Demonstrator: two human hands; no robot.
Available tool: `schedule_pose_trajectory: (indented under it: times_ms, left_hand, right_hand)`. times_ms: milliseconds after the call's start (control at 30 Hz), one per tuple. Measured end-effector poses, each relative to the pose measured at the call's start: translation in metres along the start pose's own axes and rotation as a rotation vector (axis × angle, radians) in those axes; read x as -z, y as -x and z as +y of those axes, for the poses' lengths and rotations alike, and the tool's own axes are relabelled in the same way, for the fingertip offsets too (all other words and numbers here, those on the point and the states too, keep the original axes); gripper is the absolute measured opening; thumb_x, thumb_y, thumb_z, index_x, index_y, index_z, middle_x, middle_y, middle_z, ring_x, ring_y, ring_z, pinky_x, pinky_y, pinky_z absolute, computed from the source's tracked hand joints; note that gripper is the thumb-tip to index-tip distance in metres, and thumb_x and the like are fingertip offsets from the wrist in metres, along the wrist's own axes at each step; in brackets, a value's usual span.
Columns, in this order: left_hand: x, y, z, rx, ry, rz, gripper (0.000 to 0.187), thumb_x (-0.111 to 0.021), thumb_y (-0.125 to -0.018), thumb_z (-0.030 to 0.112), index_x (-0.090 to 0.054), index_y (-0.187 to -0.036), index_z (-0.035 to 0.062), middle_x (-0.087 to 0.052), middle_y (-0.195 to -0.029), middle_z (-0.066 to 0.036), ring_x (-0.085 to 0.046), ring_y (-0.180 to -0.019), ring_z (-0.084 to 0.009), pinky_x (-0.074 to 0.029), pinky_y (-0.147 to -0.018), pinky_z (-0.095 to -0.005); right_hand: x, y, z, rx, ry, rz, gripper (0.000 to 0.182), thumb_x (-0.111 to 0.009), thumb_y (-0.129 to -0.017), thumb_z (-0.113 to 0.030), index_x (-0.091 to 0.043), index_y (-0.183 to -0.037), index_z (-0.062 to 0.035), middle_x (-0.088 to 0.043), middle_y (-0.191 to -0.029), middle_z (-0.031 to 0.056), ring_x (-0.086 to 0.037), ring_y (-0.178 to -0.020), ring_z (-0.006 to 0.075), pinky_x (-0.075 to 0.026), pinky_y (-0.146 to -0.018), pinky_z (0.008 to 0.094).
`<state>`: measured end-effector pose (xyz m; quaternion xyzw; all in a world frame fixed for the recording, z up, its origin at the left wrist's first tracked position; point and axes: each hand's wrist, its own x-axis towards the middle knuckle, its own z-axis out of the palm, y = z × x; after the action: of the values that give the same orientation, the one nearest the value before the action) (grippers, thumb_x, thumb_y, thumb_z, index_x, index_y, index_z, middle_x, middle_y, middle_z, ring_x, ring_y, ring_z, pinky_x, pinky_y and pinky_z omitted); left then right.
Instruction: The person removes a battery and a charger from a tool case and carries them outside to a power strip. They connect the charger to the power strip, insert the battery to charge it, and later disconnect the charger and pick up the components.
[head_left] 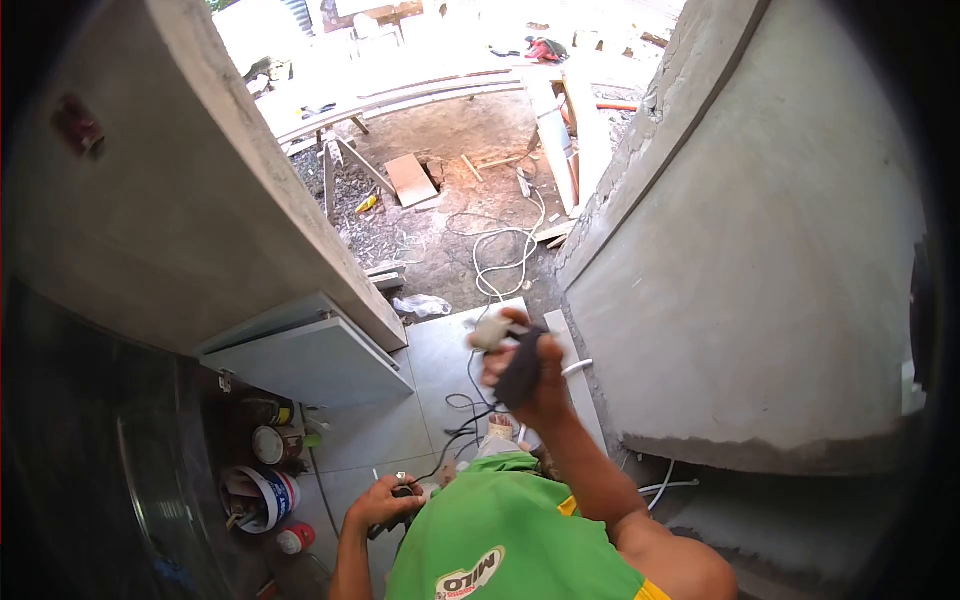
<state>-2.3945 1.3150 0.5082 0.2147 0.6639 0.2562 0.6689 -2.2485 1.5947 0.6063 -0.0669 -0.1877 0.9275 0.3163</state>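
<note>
My right hand [535,385] is raised in front of my body, its fingers wrapped round a black power adapter [520,370]. At the fingertips is a whitish, plug-like piece [489,333], blurred by motion. A thin black cord [455,437] hangs from near the adapter and loops down towards my left side. Low by my left hip, my left hand [385,503] is closed around a dark object [388,523] that is mostly hidden by the fingers and my green shirt; its kind cannot be made out.
A white cabinet door [310,365] leans at the left wall. Below it stand paint cans [268,445] and a white bucket [285,500] with tools. Outside the doorway, a white extension cord [500,255] lies coiled on dirt near a board [411,180]. Concrete walls flank both sides.
</note>
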Motion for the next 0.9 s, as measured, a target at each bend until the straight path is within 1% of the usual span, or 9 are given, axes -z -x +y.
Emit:
schedule_pose_trajectory:
  times_ms: [133,233,333,433,533,600,700,800,900]
  left_hand:
    - [-0.007,-0.049,0.032,-0.101,-0.074,0.096,0.025,-0.074,-0.082,0.024,-0.065,-0.091,0.0022,-0.063,-0.076,0.0,-0.057,-0.069,-0.009,-0.047,-0.065,-0.0252]
    - [-0.006,-0.079,0.066,-0.17,0.038,0.098,0.026,-0.073,-0.082,0.026,-0.065,-0.089,0.0026,-0.061,-0.072,0.001,-0.055,-0.066,-0.0085,-0.046,-0.064,-0.0252]
    - [-0.001,-0.103,0.116,-0.258,0.132,0.082,0.021,-0.071,-0.083,0.022,-0.064,-0.087,0.0025,-0.055,-0.065,0.002,-0.051,-0.062,-0.0068,-0.042,-0.058,-0.0256]
    - [0.011,-0.135,0.147,-0.321,-0.294,0.398,0.018,-0.069,-0.081,0.018,-0.065,-0.083,0.0003,-0.059,-0.064,-0.002,-0.054,-0.062,-0.0076,-0.044,-0.057,-0.0276]
    - [0.039,-0.173,0.172,-0.271,-0.228,0.378,0.018,-0.068,-0.082,0.017,-0.064,-0.083,-0.0004,-0.062,-0.066,-0.003,-0.056,-0.062,-0.0076,-0.045,-0.056,-0.0274]
    - [0.054,-0.193,0.199,-0.209,-0.114,0.296,0.015,-0.067,-0.083,0.015,-0.064,-0.081,0.0002,-0.06,-0.064,-0.001,-0.055,-0.06,-0.0073,-0.044,-0.055,-0.026]
    - [0.077,-0.235,0.244,-0.366,0.015,0.096,0.014,-0.065,-0.086,0.014,-0.063,-0.08,0.0018,-0.056,-0.063,0.002,-0.051,-0.057,-0.0065,-0.041,-0.053,-0.0252]
    - [0.093,-0.281,0.299,-0.431,-0.214,0.13,0.018,-0.065,-0.083,0.017,-0.062,-0.081,-0.0003,-0.056,-0.064,-0.003,-0.05,-0.06,-0.0099,-0.043,-0.056,-0.0289]
    - [0.108,-0.314,0.371,-0.505,-0.411,0.065,0.029,-0.064,-0.085,0.024,-0.06,-0.083,-0.0048,-0.06,-0.074,-0.018,-0.057,-0.068,-0.0265,-0.046,-0.064,-0.0379]
  right_hand:
    - [0.036,0.003,-0.128,0.288,0.106,0.081,0.07,-0.072,-0.078,-0.056,-0.047,-0.129,-0.0147,-0.057,-0.111,0.0163,-0.054,-0.075,0.0143,-0.048,-0.068,0.0319]
    - [0.065,0.019,-0.191,0.474,0.419,0.227,0.071,-0.073,-0.078,-0.055,-0.049,-0.129,-0.0137,-0.057,-0.115,0.0205,-0.054,-0.074,0.0141,-0.048,-0.067,0.03]
    - [0.092,0.036,-0.23,0.616,0.376,0.347,0.068,-0.073,-0.079,-0.052,-0.05,-0.129,-0.0118,-0.056,-0.115,0.0231,-0.053,-0.073,0.0145,-0.048,-0.065,0.0286]
    - [0.097,0.047,-0.263,0.727,0.218,0.248,0.071,-0.072,-0.081,-0.051,-0.048,-0.134,-0.0095,-0.051,-0.12,0.0267,-0.052,-0.073,0.0148,-0.049,-0.066,0.0288]
    - [0.092,0.046,-0.294,0.817,0.352,0.233,0.075,-0.072,-0.081,-0.052,-0.046,-0.136,-0.01,-0.052,-0.118,0.0266,-0.052,-0.073,0.0147,-0.05,-0.066,0.0287]
    - [0.095,0.032,-0.299,0.85,0.511,0.388,0.074,-0.073,-0.078,-0.055,-0.048,-0.131,-0.0092,-0.055,-0.114,0.0233,-0.054,-0.072,0.0142,-0.05,-0.064,0.0278]
    - [0.109,0.0,-0.286,0.603,0.833,0.602,0.075,-0.077,-0.071,-0.06,-0.05,-0.118,-0.008,-0.06,-0.107,0.0132,-0.056,-0.067,0.0132,-0.048,-0.053,0.0256]
    - [0.13,-0.063,-0.257,0.382,1.057,0.684,0.071,-0.082,-0.067,-0.053,-0.055,-0.11,-0.0033,-0.059,-0.092,0.0073,-0.059,-0.065,0.013,-0.051,-0.058,0.0264]
    - [0.14,-0.142,-0.224,0.118,1.14,0.753,0.05,-0.08,-0.068,-0.035,-0.063,-0.1,-0.001,-0.06,-0.086,0.0037,-0.058,-0.07,0.01,-0.049,-0.064,0.0242]
